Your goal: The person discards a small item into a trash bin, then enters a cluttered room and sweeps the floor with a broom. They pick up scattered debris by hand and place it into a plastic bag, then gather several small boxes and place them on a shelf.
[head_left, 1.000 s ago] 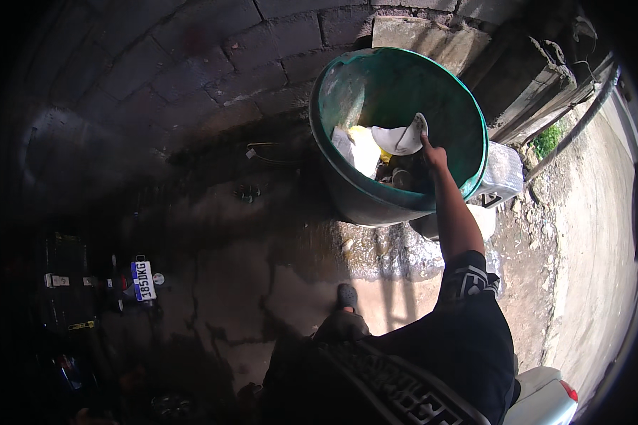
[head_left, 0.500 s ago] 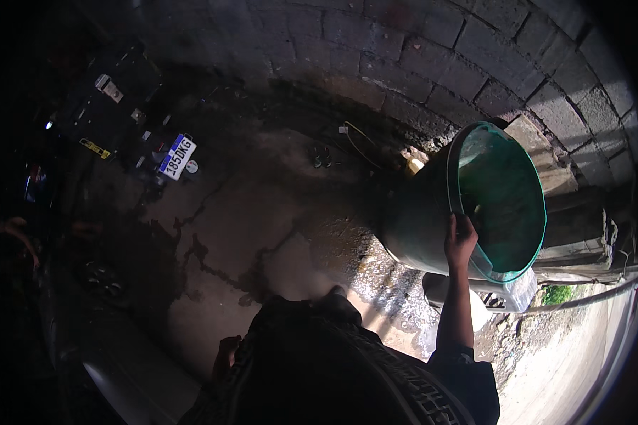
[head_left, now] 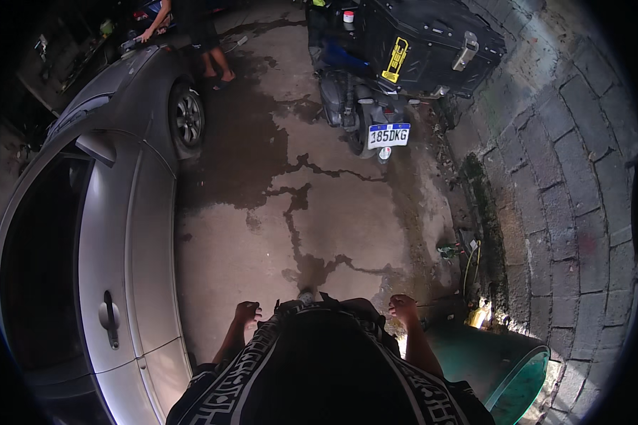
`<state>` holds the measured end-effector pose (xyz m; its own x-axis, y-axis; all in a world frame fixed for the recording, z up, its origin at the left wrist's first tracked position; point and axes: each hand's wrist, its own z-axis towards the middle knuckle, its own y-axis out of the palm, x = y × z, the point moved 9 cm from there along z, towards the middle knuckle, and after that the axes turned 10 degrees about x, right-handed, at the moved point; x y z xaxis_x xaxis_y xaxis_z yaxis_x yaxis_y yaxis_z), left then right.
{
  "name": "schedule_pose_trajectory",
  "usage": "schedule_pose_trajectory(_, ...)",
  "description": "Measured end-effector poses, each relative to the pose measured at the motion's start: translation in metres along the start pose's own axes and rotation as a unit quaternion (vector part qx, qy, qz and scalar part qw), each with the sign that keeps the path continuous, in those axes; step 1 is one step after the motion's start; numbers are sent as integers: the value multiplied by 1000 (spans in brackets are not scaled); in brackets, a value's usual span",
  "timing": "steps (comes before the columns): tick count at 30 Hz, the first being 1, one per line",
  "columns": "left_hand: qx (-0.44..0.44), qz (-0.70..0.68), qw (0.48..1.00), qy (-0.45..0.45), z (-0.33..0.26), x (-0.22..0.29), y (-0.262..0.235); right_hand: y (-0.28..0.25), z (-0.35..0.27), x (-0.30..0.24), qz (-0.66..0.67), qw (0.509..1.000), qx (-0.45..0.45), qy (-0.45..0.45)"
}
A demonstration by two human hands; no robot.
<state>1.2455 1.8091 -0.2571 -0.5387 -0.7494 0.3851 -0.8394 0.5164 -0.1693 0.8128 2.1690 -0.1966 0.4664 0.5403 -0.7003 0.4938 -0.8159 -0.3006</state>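
My left hand [head_left: 248,312] hangs beside my left hip, its fingers loosely curled and a little apart, with nothing visible in them. By my right hip is my right hand [head_left: 403,308], also bare, with half-bent fingers. Nearest to it, on the lower right, lies a large green plastic drum [head_left: 475,358], tilted on its side. The drum's rim faces right, and a gap separates it from my right hand. My dark patterned shirt covers the lower middle of the view.
A grey car [head_left: 152,234] stands along the left. Ahead are a parked motorcycle [head_left: 365,113] and its black top box [head_left: 432,49]. A block wall [head_left: 567,212] runs down the right. Another person's legs [head_left: 216,64] show beyond the car. Wet patches mark the concrete floor [head_left: 227,244].
My right hand has let go of the green drum's rim and come back beside my body. The view has swung left, bringing the car and motorcycle ahead into sight.
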Motion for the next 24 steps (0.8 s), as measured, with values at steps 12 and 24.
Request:
schedule_pose_trajectory(12,150,-104,981,-70,71,123,-57,50,154,-59,-113,939,-74,317)
schedule_pose_trajectory(24,136,-18,967,213,148,421,-23,517,445,-675,-33,960,-212,-179)
